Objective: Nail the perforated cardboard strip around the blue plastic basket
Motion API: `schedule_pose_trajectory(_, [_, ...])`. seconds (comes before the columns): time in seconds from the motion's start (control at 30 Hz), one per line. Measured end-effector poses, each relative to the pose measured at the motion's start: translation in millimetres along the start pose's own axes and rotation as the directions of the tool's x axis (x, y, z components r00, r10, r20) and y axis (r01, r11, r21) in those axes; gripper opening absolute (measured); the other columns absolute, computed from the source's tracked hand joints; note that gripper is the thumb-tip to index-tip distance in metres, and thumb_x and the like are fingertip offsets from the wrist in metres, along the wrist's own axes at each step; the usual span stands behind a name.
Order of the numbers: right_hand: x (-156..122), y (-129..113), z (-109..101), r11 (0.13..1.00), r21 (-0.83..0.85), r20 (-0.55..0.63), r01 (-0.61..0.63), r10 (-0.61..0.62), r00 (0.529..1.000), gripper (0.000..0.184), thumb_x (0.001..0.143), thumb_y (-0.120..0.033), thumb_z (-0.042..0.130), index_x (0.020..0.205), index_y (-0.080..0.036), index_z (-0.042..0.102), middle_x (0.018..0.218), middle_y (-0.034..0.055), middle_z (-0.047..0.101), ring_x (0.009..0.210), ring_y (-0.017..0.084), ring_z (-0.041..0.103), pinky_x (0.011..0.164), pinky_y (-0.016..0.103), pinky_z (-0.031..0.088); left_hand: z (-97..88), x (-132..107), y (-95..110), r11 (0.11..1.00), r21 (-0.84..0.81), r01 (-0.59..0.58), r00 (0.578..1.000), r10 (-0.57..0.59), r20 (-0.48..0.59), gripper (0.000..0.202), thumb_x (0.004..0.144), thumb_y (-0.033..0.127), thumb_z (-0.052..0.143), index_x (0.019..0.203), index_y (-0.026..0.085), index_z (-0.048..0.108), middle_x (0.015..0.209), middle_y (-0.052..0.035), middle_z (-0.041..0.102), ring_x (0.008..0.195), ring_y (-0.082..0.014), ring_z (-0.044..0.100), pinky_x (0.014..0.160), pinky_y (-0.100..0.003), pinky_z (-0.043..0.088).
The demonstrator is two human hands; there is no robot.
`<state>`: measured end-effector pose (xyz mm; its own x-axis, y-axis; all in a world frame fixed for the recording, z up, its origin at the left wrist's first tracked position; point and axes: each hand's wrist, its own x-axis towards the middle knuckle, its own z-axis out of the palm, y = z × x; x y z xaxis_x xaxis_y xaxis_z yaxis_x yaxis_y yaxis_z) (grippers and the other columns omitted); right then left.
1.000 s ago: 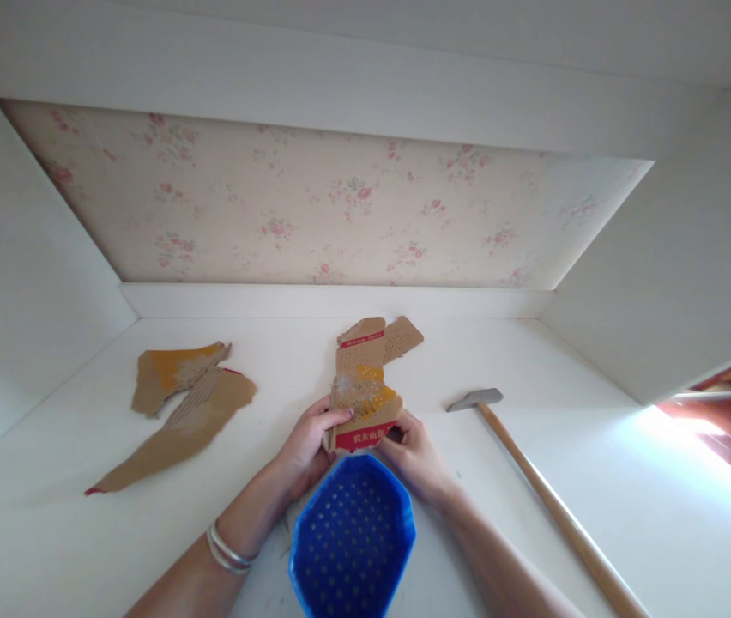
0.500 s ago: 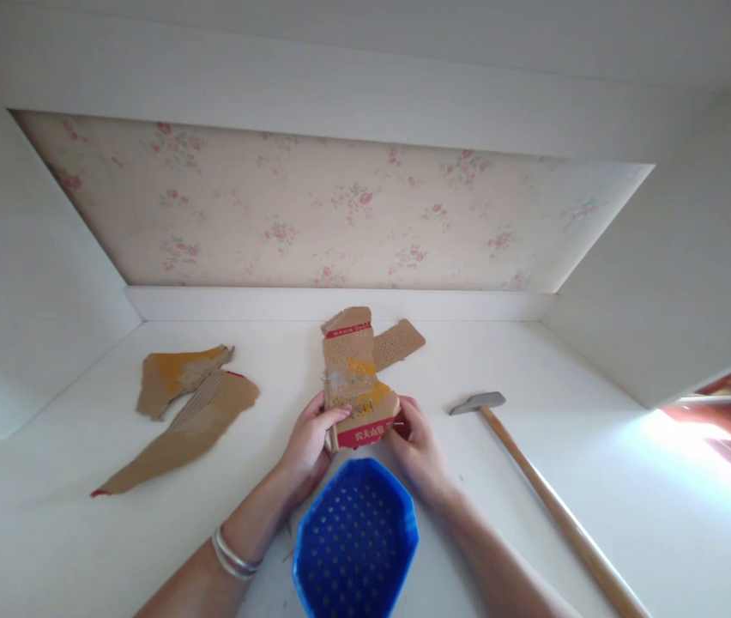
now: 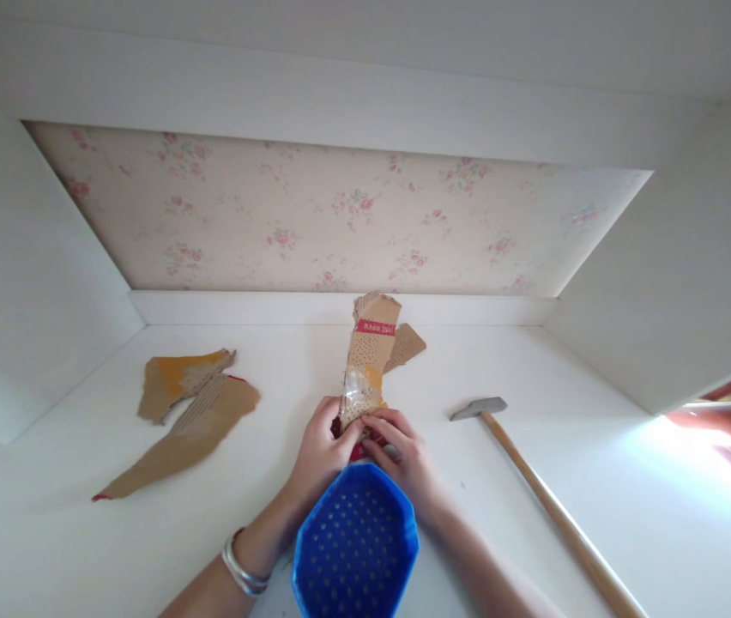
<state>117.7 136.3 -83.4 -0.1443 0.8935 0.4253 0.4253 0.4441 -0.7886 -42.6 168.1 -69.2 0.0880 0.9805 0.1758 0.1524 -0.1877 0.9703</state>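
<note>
A torn strip of cardboard (image 3: 371,350), dotted with small holes and marked with a red band and clear tape, stands tilted between my hands. My left hand (image 3: 325,442) grips its lower left edge with thumb and fingers. From the other side, my right hand (image 3: 402,448) pinches the lower end, where a bit of red print shows between the fingers. Just below both hands is a blue tray (image 3: 353,541) with a dotted bottom, its near end cut off by the view. Behind the strip lies another holed cardboard piece (image 3: 407,347), partly covered.
Two torn cardboard pieces, one with orange print (image 3: 178,382) and one longer (image 3: 202,438), lie at the left on the white surface (image 3: 262,549). A hammer (image 3: 520,459) with a long wooden handle lies at the right. White panels (image 3: 629,240) enclose the space, with floral wallpaper behind.
The cardboard strip has shifted right and turned more upright. My right hand has moved left from its right edge onto its lower end, closer to my left hand.
</note>
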Motion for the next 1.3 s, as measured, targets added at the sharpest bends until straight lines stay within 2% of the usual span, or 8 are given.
schedule_pose_trajectory(0.17, [-2,-1,-3,0.992,-0.089,0.018,0.084,-0.082,0.996,0.021,0.095,-0.02,0.057,0.109,-0.025,0.072,0.101,0.0071,0.069,0.088,0.019,0.068,0.081,0.029,0.056,-1.7,-2,3,0.998,0.025,0.052,0.996,-0.053,0.066,0.015,0.081,0.027,0.06,0.093,0.018,0.064,0.082,-0.0007,0.064,0.075,-0.018,0.06,0.067,-0.026,0.045])
schedule_pose_trajectory(0.43, [-8,-9,-6,0.981,-0.182,0.065,0.073,-0.062,0.996,0.022,0.098,-0.026,0.051,0.104,-0.024,0.072,0.094,0.0075,0.068,0.079,0.019,0.066,0.072,0.03,0.055,-1.2,-3,11,0.996,0.056,0.068,0.998,-0.068,0.002,0.014,0.075,0.027,0.066,0.085,0.018,0.069,0.072,0.0002,0.066,0.068,-0.0179,0.059,0.063,-0.024,0.042])
schedule_pose_trajectory(0.6, [-8,-12,-8,0.973,-0.215,0.066,0.085,-0.072,0.995,0.022,0.099,-0.025,0.049,0.106,-0.021,0.07,0.093,0.0088,0.067,0.08,0.02,0.064,0.073,0.031,0.053,-0.1,-2,7,0.995,0.089,0.044,0.999,-0.045,0.007,0.015,0.078,0.028,0.064,0.088,0.018,0.068,0.078,-0.0012,0.066,0.074,-0.0191,0.06,0.067,-0.025,0.044])
schedule_pose_trajectory(0.73, [-9,-15,-9,0.976,-0.195,0.033,0.096,-0.091,0.995,0.021,0.099,-0.023,0.05,0.105,-0.022,0.07,0.094,0.0083,0.068,0.083,0.02,0.065,0.073,0.03,0.053,0.3,-1,5,0.997,0.073,0.021,0.999,-0.02,-0.025,0.012,0.075,0.026,0.066,0.084,0.019,0.068,0.075,0.0002,0.062,0.07,-0.0172,0.056,0.065,-0.025,0.041])
schedule_pose_trajectory(0.9, [-10,-17,-9,0.98,-0.173,-0.098,0.096,-0.114,0.989,0.021,0.098,-0.02,0.052,0.108,-0.026,0.07,0.097,0.0062,0.07,0.086,0.018,0.068,0.078,0.028,0.054,-0.5,1,2,0.997,-0.012,0.082,0.991,-0.083,-0.102,0.011,0.074,0.026,0.068,0.082,0.018,0.069,0.071,0.001,0.062,0.066,-0.0156,0.055,0.063,-0.025,0.041])
schedule_pose_trajectory(1.1, [-3,-3,-16,0.963,-0.265,-0.278,-0.044,-0.033,0.96,0.022,0.097,-0.026,0.053,0.102,-0.029,0.074,0.1,0.0051,0.073,0.087,0.02,0.07,0.081,0.03,0.056,-4.3,7,-7,0.953,-0.25,0.171,0.969,-0.209,-0.132,0.03,0.078,0.033,0.069,0.102,0.016,0.067,0.095,-0.0086,0.074,0.088,-0.0243,0.069,0.079,-0.033,0.051])
schedule_pose_trajectory(1.2, [1,8,-19,0.943,-0.317,-0.28,-0.1,0.008,0.96,0.025,0.097,-0.027,0.051,0.098,-0.027,0.076,0.104,0.0061,0.074,0.09,0.022,0.071,0.082,0.033,0.057,-6.2,10,-10,0.918,-0.356,0.172,0.953,-0.247,-0.177,0.035,0.077,0.037,0.07,0.105,0.016,0.065,0.099,-0.0095,0.074,0.092,-0.0259,0.07,0.081,-0.035,0.053])
schedule_pose_trajectory(1.3, [3,14,-19,0.937,-0.337,-0.2,-0.088,0.02,0.98,0.027,0.095,-0.023,0.05,0.099,-0.028,0.077,0.107,0.0051,0.076,0.092,0.023,0.072,0.082,0.036,0.059,-6.8,12,-13,0.887,-0.437,0.151,0.937,-0.269,-0.224,0.04,0.074,0.038,0.073,0.108,0.019,0.062,0.104,-0.0077,0.073,0.096,-0.0252,0.069,0.083,-0.034,0.052])
